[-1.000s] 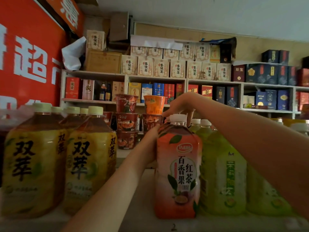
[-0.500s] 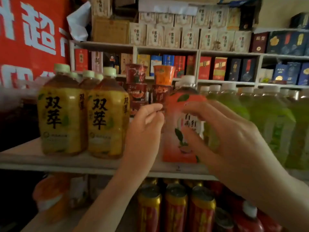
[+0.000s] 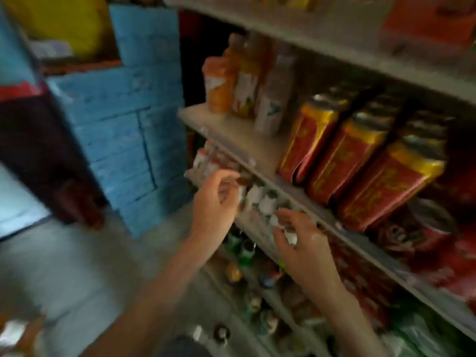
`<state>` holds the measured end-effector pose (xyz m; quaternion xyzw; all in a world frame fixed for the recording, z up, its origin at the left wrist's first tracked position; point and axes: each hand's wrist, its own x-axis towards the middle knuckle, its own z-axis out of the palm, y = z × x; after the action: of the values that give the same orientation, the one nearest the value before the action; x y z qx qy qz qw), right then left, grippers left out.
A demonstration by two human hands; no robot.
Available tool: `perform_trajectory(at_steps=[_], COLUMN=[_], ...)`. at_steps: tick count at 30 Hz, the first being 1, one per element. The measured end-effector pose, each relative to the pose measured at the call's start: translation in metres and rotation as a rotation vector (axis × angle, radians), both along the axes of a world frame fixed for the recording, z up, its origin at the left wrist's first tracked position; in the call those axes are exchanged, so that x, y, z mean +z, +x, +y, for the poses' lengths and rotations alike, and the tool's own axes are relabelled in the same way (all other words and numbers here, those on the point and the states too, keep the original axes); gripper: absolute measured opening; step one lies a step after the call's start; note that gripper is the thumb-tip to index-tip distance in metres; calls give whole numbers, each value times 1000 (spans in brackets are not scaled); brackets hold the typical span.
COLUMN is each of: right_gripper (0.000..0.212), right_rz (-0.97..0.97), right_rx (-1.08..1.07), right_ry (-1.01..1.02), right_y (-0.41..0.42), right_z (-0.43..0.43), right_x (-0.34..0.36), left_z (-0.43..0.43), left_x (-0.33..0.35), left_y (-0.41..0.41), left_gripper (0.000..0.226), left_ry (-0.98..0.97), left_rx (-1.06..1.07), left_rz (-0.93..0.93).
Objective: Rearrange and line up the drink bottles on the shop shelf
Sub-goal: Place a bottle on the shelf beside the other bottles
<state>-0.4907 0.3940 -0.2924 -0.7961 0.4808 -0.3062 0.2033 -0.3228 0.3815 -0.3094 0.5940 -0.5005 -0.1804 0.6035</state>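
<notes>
White caps mark the row of bottles (image 3: 257, 197), which lies between the 2 hands, under the shelf board (image 3: 231, 127). The right hand (image 3: 298, 238) curls its fingers around 1 capped bottle (image 3: 291, 237). The left hand (image 3: 216, 202) is curled at its own end of the row, but blur hides whether it grasps anything. Red and gold cans (image 3: 347, 155) stand just above the right hand. I would hold each bottle by the neck, slide it level with its neighbours, and keep the knuckles low under the board.
</notes>
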Motion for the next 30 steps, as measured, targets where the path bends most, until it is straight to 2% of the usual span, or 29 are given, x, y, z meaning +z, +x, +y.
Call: perform_trajectory(at_steps=[4, 8, 12, 16, 19, 21, 24, 30], right_gripper=[24, 24, 30, 39, 34, 37, 38, 40], right_rz=[45, 158, 391, 417, 521, 590, 585, 618], right_rx=[98, 193, 272, 262, 295, 305, 289, 372], right_ry=[179, 365, 324, 449, 340, 352, 458, 543], right_y=[-9, -9, -3, -4, -15, -26, -49, -112], right_z=[21, 43, 61, 78, 87, 92, 93, 86], right_x=[-74, -125, -172, -205, -231, -246, -272, -351], left_z=[60, 114, 153, 173, 180, 189, 204, 226], left_x=[-74, -116, -153, -186, -204, -217, -239, -291], left_y=[-14, -24, -27, -30, -37, -42, -50, -90], left_gripper=[22, 22, 17, 17, 18, 19, 22, 22], left_ry=[196, 323, 450, 537, 545, 586, 646, 677], left_rx=[198, 292, 347, 364, 393, 478, 584, 669], left_rz=[90, 182, 137, 131, 112, 90, 70, 38])
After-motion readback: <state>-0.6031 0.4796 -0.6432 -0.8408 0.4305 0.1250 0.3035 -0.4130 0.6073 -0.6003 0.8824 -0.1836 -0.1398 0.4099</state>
